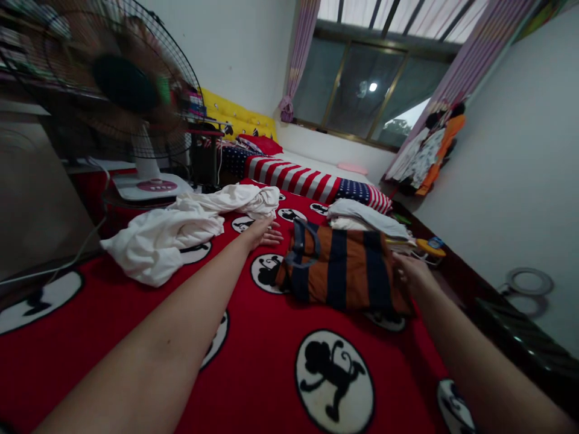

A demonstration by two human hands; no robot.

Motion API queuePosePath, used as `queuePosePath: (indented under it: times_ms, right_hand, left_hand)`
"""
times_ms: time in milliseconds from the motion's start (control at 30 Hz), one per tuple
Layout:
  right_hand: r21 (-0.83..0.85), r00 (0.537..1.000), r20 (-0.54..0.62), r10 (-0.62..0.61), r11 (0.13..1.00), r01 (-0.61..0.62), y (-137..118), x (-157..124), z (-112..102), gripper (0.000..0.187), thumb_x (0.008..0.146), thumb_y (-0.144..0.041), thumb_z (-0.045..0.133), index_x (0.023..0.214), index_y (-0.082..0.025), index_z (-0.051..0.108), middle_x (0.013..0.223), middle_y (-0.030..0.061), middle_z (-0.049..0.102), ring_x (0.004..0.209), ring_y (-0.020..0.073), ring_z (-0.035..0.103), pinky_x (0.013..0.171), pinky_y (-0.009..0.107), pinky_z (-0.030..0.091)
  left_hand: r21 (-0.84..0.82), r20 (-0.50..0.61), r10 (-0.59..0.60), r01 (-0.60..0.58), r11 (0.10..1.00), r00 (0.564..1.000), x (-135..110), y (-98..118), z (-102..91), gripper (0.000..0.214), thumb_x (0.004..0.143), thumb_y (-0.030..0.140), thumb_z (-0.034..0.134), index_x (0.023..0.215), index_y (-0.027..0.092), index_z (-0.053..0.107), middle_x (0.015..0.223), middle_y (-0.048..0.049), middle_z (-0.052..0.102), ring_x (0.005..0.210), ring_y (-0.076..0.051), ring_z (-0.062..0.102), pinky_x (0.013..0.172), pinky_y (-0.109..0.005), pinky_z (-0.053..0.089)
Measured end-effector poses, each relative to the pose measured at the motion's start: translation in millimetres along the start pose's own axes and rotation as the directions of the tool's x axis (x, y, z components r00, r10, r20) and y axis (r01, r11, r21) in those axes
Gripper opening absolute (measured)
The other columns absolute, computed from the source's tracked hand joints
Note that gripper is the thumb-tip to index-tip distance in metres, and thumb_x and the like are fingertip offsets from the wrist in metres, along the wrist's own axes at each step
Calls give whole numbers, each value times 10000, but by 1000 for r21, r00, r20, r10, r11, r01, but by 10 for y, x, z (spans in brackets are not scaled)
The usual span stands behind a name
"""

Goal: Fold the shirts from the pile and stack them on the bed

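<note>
A striped shirt (337, 265) in orange-brown and navy, with a grey collar, lies folded on the red blanket (253, 361). My right hand (409, 271) grips its right edge, the fingers closed on the cloth. My left hand (265, 234) hovers or rests to the left of the collar with its fingers stretched out, holding nothing. Just beyond and left of that hand, a crumpled white cloth (158, 241) is spread across the blanket. Behind the shirt stands a stack of folded clothes (368, 217), white and grey on top.
At the left a fan (154, 184) stands with blurred blades, a cable running beside it. A bed with a flag-patterned cover (289, 178) is at the back under the window. Hanging clothes (427, 150), a small yellow stool-like item (429, 247) and a ring-shaped lamp (529, 282) are on the right.
</note>
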State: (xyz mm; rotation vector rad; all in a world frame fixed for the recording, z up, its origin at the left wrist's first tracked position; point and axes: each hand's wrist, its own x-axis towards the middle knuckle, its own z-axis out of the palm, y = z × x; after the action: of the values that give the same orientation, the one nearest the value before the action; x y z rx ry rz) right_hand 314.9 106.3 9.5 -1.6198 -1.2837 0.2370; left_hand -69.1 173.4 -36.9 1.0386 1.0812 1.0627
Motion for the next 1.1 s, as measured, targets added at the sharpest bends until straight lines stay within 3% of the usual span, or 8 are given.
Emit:
queuePosePath:
  times_ms: [167, 300, 467, 600, 767, 833, 900, 1100]
  right_hand:
    - [-8, 980, -183, 80, 997, -83, 531, -282, 24, 393, 660, -311, 605, 994, -107, 640, 962, 177, 687, 918, 290, 657, 851, 459, 511]
    - [-59, 985, -103, -137, 990, 132, 436, -431, 117, 318, 723, -338, 561, 951, -145, 674, 1018, 140, 690, 973, 265, 638, 917, 443, 480]
    - [-99, 927, 60, -370, 922, 375, 246, -632, 198, 195, 789, -290, 524, 865, -195, 675, 1084, 107, 677, 1064, 250, 607, 952, 454, 457]
    - [-95, 867, 187, -462, 870, 484, 120, -769, 269, 206, 826, -256, 530, 963, -192, 669, 1137, 110, 667, 1092, 240, 607, 999, 455, 438]
    - [-72, 763, 367, -532, 802, 593, -37, -892, 395, 383, 887, -210, 460, 1250, -183, 579, 1329, 122, 583, 1245, 211, 530, 1057, 431, 401]
    - [-187, 756, 464, -461, 784, 592, -10, -893, 409, 454, 921, -289, 446, 1358, -179, 499, 1443, 129, 482, 1341, 232, 432, 1097, 492, 334]
    - [-381, 809, 508, -295, 765, 519, 74, -854, 388, 556, 941, -429, 417, 1430, -164, 420, 1515, 135, 379, 1410, 267, 320, 1121, 555, 251]
    - [-673, 919, 380, 104, 713, 197, 339, -652, 241, 770, 925, -634, 267, 1514, -139, 266, 1593, 98, 180, 1466, 290, 150, 1140, 574, 177]
  left_hand:
    - [103, -32, 33, -30, 994, 999, -54, 2, 111, 314, 872, 444, 597, 869, 136, 540, 754, -87, 660, 659, -144, 669, 638, -232, 539]
    - [230, -35, 72, -62, 971, 997, -79, 6, 205, 211, 848, 332, 637, 877, 140, 555, 796, -54, 654, 622, -110, 633, 597, -209, 516]
    - [475, -12, 206, -176, 862, 978, -63, 55, 415, 253, 769, 310, 705, 954, 157, 624, 882, -60, 671, 711, -153, 637, 635, -241, 512]
    - [783, 212, 521, -462, 415, 827, -162, 122, 757, 283, 788, 281, 662, 1050, 174, 672, 1099, -91, 669, 1037, -231, 616, 954, -328, 462]
    - [632, 634, 447, -756, 169, 631, -388, -12, 1214, 414, 909, 289, 516, 1303, 173, 565, 1357, -111, 550, 1255, -211, 506, 1087, -316, 349]
    - [659, 683, 326, -744, 110, 653, -401, -149, 1269, 521, 935, 379, 481, 1420, 194, 444, 1486, -123, 418, 1374, -260, 374, 1134, -405, 275]
    - [732, 654, 218, -679, 61, 724, -361, -280, 1242, 602, 940, 499, 428, 1463, 207, 379, 1555, -124, 300, 1441, -316, 229, 1150, -493, 199]
    - [789, 602, 162, -613, 27, 782, -261, -386, 1129, 680, 930, 623, 315, 1477, 222, 359, 1594, -97, 188, 1467, -314, 133, 1165, -476, 140]
